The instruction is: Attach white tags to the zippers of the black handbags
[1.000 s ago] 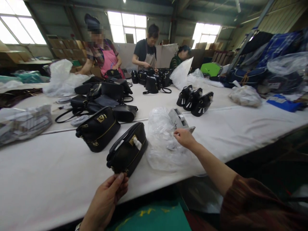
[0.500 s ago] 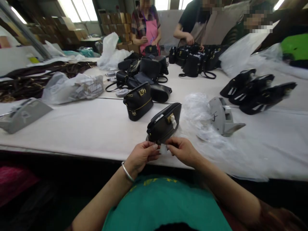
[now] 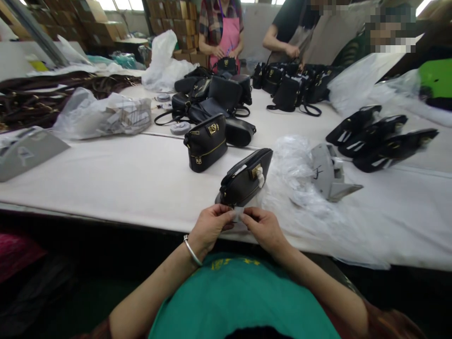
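a workroom fills the frame, with cardboard boxes [image 3: 176, 26] stacked at the upper left and a table [image 3: 116, 174] under a white cover stretching from edge to edge. at the centre, just below the middle of the frame, the left hand [image 3: 211, 226], with a bracelet [image 3: 192, 252] at its wrist, pinches a small translucent piece [image 3: 238, 214] between thumb and fingers. the right hand [image 3: 265, 229] pinches the same piece from the other side, its remaining fingers curled. the piece sits at the near end of a black bag [image 3: 245, 181], which stands tilted on the table at the centre of the frame; whether the piece touches the bag is hard to tell. a white wrap hangs from the bag's gold clasp [image 3: 257, 172].

just behind and to the left stands a second black bag [image 3: 208, 146], upright, and beyond it lies a heap of black bags [image 3: 224, 94]. right of centre, crumpled clear plastic [image 3: 291, 176] lies beside a grey dispenser [image 3: 323, 172]; three bags [image 3: 383, 155] sit near the right edge. at the upper middle, a person in a pink apron [image 3: 230, 37] and another in a dark top [image 3: 291, 23] handle bags.
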Available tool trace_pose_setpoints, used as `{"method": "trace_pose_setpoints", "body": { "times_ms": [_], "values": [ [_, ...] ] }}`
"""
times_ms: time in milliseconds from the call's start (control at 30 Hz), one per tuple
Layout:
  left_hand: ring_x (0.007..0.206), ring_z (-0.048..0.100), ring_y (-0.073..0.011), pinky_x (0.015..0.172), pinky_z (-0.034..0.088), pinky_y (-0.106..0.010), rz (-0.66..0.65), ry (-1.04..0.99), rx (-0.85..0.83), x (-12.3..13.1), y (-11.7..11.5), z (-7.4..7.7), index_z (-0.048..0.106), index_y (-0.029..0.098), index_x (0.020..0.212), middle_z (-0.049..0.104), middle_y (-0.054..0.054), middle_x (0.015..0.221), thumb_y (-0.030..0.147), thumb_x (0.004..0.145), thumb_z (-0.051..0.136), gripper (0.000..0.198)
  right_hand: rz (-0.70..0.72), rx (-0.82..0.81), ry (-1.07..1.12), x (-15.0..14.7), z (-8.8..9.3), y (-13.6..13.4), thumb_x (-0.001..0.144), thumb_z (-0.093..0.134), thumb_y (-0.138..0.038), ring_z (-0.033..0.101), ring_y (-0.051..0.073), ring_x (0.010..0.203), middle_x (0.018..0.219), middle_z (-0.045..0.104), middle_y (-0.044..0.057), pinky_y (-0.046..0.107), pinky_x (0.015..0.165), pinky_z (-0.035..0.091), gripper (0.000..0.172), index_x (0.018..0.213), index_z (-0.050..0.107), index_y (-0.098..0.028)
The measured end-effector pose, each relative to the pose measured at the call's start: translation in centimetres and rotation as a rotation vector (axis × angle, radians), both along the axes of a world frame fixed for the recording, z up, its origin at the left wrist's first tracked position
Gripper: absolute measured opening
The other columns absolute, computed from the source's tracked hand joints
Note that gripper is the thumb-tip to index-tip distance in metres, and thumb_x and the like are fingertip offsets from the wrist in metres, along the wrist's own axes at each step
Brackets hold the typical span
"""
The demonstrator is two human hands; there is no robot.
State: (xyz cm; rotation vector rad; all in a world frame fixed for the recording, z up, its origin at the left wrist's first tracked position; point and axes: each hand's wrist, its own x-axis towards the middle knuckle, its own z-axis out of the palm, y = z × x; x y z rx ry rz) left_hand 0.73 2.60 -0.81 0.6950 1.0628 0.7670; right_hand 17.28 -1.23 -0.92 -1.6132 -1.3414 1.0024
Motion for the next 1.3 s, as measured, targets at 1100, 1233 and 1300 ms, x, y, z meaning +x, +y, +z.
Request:
{"method": "trace_pose_setpoints", "body": {
  "times_ms": [1100,1233,1300],
  "values": [
    [0.071,0.064,-0.0148,0.071,0.051,-0.026,0.218,0.379,0.497,-1.0,-1.2,-0.1,0.066,0.018,0.104,0.07,-0.002,0.079,0.028,0.074,0.076,0.032,-0.017,-0.002,0.04,-3.2,-1.0,0.7,0.084,0.06,-0.036,0.062,0.018,0.054,0.059,0.064,0.0,0.029,0.054,0.048,0.017,0.08,0.068,-0.021],
    [0.077,0.065,-0.016,0.081,0.051,-0.028,0.247,0.482,0.643,-1.0,-1.8,0.0,0.067,0.021,0.113,0.071,-0.002,0.085,0.024,0.077,0.073,0.037,-0.012,0.018,0.046,-3.5,-0.8,0.7,0.083,0.06,-0.036,0.062,0.017,0.053,0.058,0.064,0.0,0.028,0.054,0.048,0.018,0.077,0.066,-0.02],
    [0.081,0.065,-0.0172,0.085,0.05,-0.029,0.246,0.503,0.694,-1.2,-2.2,0.0,0.068,0.021,0.115,0.071,-0.003,0.087,0.024,0.079,0.072,0.036,-0.01,0.009,0.06,-3.6,-0.6,0.7,0.083,0.06,-0.035,0.062,0.017,0.053,0.061,0.065,0.001,0.027,0.054,0.048,0.017,0.078,0.066,-0.02]
  ]
}}
